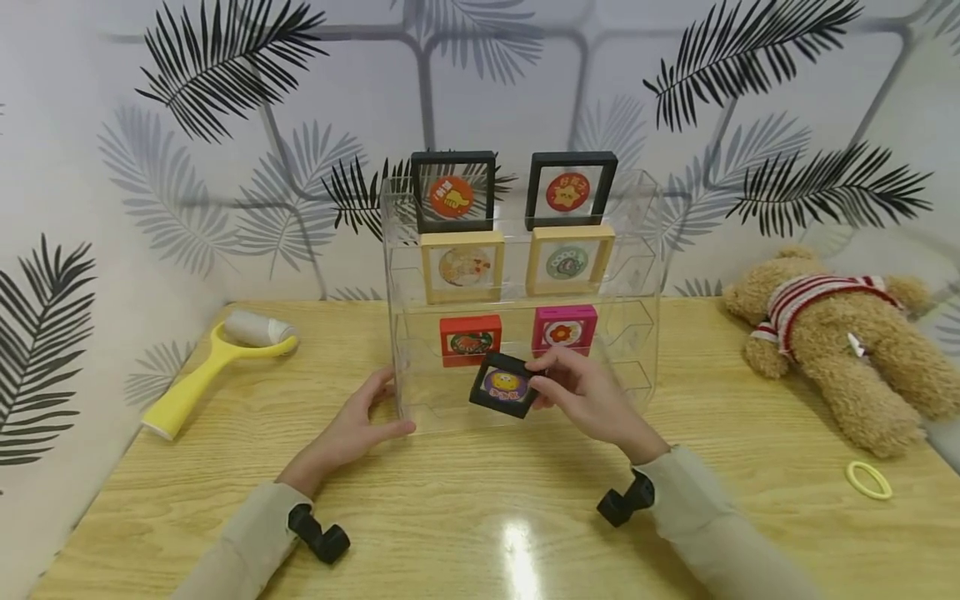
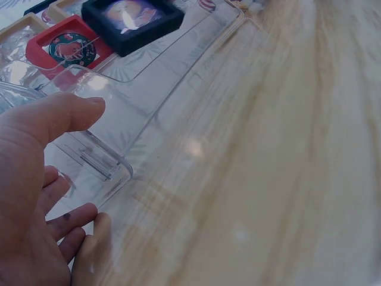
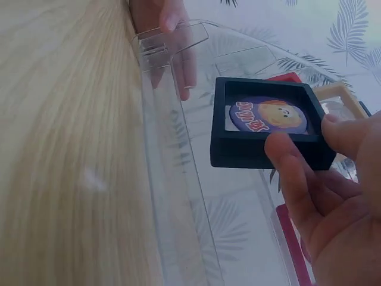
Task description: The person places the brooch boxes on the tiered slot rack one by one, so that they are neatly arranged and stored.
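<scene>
A clear tiered display stand (image 1: 442,412) stands upright on the table. My right hand (image 1: 592,400) pinches a small black frame (image 1: 504,385) by its right side, in front of the stand's lowest tier. The frame is tilted and holds a purple badge with a yellow face, also plain in the right wrist view (image 3: 268,149). My left hand (image 1: 352,429) rests at the stand's lower left corner, thumb toward the front and fingers along the outer side. In the left wrist view its fingers (image 2: 71,223) are loosely bent beside the clear plastic.
Higher tiers carry a red frame (image 1: 471,321), a pink frame (image 1: 566,314), two cream frames (image 1: 463,239) and two black frames (image 1: 453,157). A yellow-handled lint roller (image 1: 187,392) lies left; a teddy bear (image 1: 832,333) and yellow ring (image 1: 868,481) lie right. Patterned cloth hangs behind.
</scene>
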A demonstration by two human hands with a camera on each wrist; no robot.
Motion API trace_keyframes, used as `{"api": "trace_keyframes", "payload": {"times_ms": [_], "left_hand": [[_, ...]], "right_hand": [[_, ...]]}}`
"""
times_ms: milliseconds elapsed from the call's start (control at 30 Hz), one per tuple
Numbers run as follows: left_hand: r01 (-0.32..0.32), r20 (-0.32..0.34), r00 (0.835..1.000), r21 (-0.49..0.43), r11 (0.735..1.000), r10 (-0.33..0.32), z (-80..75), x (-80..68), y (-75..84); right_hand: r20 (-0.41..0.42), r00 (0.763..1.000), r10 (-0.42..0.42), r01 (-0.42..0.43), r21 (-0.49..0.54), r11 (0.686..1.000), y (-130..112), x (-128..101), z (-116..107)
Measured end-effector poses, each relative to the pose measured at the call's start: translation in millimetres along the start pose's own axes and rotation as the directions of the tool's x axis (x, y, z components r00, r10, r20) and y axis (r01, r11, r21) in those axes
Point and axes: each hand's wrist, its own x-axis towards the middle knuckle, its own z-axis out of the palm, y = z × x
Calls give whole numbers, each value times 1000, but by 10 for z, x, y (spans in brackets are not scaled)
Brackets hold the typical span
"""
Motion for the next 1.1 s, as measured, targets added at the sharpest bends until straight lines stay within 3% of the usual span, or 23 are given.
{"api": "trace_keyframes", "payload": {"times_ms": [433, 700, 867, 1100], "left_hand": [[-9, 0, 1000, 14, 1000, 9, 5, -1, 10], [0, -10, 1000, 7, 1000, 0, 14, -4, -2], [12, 1, 1000, 0, 1000, -12, 23, 4, -3], [27, 1, 1000, -4, 1000, -27, 5, -5, 29]], "right_hand": [[114, 993, -23, 44, -187, 981, 45, 147, 249], [146, 984, -99, 132, -232, 964, 60, 142, 314], [180, 980, -88, 124, -196, 973, 27, 76, 273], [81, 996, -44, 61, -224, 973, -20, -61, 55]]}}
